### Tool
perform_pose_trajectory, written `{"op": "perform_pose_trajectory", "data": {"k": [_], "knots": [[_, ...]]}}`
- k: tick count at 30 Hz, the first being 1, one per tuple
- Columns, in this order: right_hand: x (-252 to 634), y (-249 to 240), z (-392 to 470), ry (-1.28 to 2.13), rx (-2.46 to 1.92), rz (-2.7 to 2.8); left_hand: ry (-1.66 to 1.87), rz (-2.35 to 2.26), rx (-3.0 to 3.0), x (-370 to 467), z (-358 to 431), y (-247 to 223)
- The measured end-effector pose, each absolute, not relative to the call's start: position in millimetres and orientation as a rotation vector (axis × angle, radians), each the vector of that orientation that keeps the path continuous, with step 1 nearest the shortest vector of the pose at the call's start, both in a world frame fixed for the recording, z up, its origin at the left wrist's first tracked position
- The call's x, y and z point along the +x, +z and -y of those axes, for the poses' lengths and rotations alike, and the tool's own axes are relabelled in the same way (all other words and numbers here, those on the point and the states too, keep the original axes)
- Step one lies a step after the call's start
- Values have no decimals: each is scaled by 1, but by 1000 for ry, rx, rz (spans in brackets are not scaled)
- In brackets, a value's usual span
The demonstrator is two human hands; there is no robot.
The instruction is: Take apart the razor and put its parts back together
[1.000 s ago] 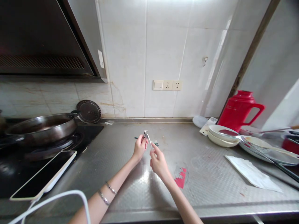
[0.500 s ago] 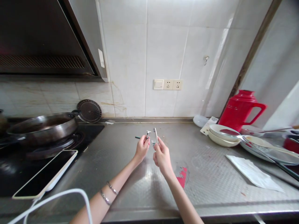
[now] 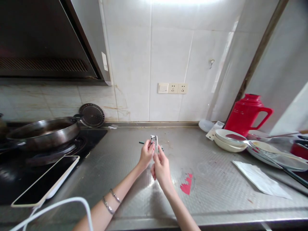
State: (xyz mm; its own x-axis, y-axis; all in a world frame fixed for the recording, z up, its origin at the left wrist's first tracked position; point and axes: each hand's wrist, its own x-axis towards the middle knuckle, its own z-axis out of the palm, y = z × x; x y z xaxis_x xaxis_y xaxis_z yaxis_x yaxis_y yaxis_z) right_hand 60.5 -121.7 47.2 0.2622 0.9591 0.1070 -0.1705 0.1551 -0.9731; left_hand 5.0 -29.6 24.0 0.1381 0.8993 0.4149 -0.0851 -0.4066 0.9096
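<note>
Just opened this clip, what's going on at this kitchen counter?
A person stands at a steel counter, both hands raised close together above it. The left hand pinches a small metal piece; the right hand holds a thin pale strip upright right beside it. What the two items are is too small to tell. A phone lies on the stove by a wok; dishes and a red jug sit to the right.

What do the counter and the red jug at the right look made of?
The counter looks like stainless steel: grey, embossed with a fine pattern, mirroring light near the hands. The red jug looks like glossy moulded plastic, with a soft sheen on its handle, though coated metal is possible.
</note>
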Motion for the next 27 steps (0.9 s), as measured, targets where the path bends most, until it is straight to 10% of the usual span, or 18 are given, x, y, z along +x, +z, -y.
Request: {"op": "perform_pose_trajectory", "data": {"k": [13,27], "knots": [[52,41,132,995,-1046,1069,1366,-808,1482,4,31,30],[161,70,32,163,-1559,1323,1116,-692,1182,-3,22,32]]}}
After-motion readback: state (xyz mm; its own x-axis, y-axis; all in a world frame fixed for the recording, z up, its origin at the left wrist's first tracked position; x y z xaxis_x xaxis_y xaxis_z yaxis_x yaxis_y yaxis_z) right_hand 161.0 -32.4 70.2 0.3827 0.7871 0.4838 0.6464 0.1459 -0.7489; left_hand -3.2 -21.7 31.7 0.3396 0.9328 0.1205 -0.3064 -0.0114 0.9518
